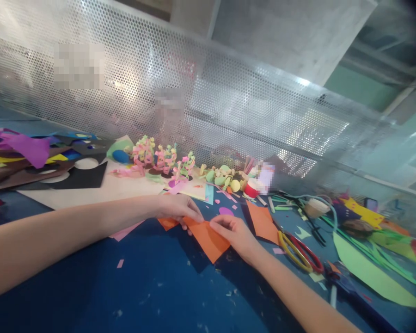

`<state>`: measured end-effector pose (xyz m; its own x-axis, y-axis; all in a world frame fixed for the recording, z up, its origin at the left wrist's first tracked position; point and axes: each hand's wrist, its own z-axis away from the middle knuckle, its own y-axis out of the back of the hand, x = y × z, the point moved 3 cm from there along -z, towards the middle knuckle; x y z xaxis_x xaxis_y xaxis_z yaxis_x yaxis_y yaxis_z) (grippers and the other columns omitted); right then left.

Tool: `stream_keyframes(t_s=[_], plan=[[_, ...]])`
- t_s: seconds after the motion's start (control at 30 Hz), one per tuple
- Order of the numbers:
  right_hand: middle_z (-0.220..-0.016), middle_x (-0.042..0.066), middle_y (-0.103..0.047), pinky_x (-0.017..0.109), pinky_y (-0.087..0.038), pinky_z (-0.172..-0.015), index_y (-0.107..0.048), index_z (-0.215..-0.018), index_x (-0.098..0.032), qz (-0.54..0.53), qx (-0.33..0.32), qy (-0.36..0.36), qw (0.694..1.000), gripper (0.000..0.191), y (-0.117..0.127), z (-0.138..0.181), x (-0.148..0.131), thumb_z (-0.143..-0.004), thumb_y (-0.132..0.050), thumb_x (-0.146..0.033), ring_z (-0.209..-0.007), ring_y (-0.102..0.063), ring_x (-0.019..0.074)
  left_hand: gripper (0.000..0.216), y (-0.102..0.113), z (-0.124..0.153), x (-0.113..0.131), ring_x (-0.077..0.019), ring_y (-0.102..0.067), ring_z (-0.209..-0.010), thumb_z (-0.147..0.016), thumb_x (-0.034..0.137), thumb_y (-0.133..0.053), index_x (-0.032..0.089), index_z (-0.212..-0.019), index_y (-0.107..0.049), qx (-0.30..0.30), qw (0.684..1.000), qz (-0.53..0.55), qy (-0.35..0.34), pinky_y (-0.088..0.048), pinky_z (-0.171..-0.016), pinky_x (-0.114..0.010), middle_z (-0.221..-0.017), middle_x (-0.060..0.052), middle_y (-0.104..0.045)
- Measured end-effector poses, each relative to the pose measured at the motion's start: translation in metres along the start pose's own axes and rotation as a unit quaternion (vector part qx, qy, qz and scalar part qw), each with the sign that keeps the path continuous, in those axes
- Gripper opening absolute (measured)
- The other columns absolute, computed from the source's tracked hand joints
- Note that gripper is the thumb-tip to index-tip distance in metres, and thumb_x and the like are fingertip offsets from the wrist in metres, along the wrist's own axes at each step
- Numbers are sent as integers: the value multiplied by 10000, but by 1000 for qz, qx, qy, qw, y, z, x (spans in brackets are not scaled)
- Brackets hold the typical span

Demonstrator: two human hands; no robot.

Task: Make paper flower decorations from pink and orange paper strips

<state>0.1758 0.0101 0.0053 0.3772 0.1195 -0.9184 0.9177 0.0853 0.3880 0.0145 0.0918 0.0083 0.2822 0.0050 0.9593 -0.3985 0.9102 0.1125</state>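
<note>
My left hand (178,209) and my right hand (233,232) both pinch an orange paper sheet (208,241) lying on the blue table (152,282). The left fingers press its upper left edge, the right fingers grip its upper right edge. A smaller orange scrap (168,224) peeks out under the left hand. Another orange paper piece (262,222) lies just right of my right hand.
Red and yellow scissors (300,252) lie right of the orange pieces. Green paper strips (370,273) and scraps cover the right side. Curled paper flowers (159,162), a red tape roll (252,188) and stacked coloured sheets (27,157) sit behind, before a perforated metal screen (208,101).
</note>
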Motion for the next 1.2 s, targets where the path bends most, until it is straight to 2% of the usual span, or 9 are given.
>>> stream_keyframes(t_s=[0.2,0.4,0.6,0.8,0.97,1.07,1.2], plan=[[-682,-7,-591,245,-380,-603,-641,-753,-167,71,-18,9,997,304,-1,0,-6,-806,-502,-432,-674,-518,144,246,-2,3,3,-113,-583,-549,-622,313,-702,144,-800,-693,26,1000,-2,7,-403,-495,-219,-692,-28,-673],[-704,-3,-601,248,-394,-632,-619,-749,-164,38,-16,-18,999,255,-1,0,-4,-770,-557,-411,-686,-529,144,224,-4,2,4,-113,-592,-540,-654,307,-681,143,-807,-689,15,1000,-3,6,-389,-483,-213,-674,-30,-681],[-718,0,-602,258,-403,-655,-611,-759,-170,36,-24,-14,999,243,0,0,-4,-770,-561,-407,-698,-539,147,253,-2,-1,1,-101,-578,-534,-638,334,-695,162,-823,-688,17,1000,-13,3,-392,-499,-212,-691,-18,-675],[-756,9,-616,266,-414,-698,-610,-813,-165,15,-29,-9,999,223,0,-2,-1,-767,-579,-381,-723,-552,146,290,-2,-2,1,-63,-490,-444,-619,360,-707,145,-812,-678,43,999,-26,-8,-288,-413,-183,-581,7,-602],[-759,9,-624,269,-427,-702,-614,-825,-170,9,-5,6,1000,209,-1,-1,0,-764,-584,-368,-734,-569,149,296,-3,-1,3,-68,-497,-466,-615,375,-702,147,-799,-667,87,996,-17,-2,-262,-408,-185,-566,26,-560],[-784,14,-637,278,-436,-722,-619,-831,-178,6,23,13,1000,215,0,0,1,-754,-592,-378,-761,-580,162,272,-3,-1,3,-56,-472,-462,-629,372,-685,152,-787,-667,121,993,-9,-4,-294,-435,-188,-563,39,-540],[-796,9,-629,273,-422,-706,-636,-820,-187,30,41,-4,999,250,5,0,3,-778,-554,-419,-784,-560,169,243,-3,-2,4,-45,-456,-451,-642,348,-677,147,-778,-671,132,991,0,-30,-336,-466,-191,-570,39,-549]])
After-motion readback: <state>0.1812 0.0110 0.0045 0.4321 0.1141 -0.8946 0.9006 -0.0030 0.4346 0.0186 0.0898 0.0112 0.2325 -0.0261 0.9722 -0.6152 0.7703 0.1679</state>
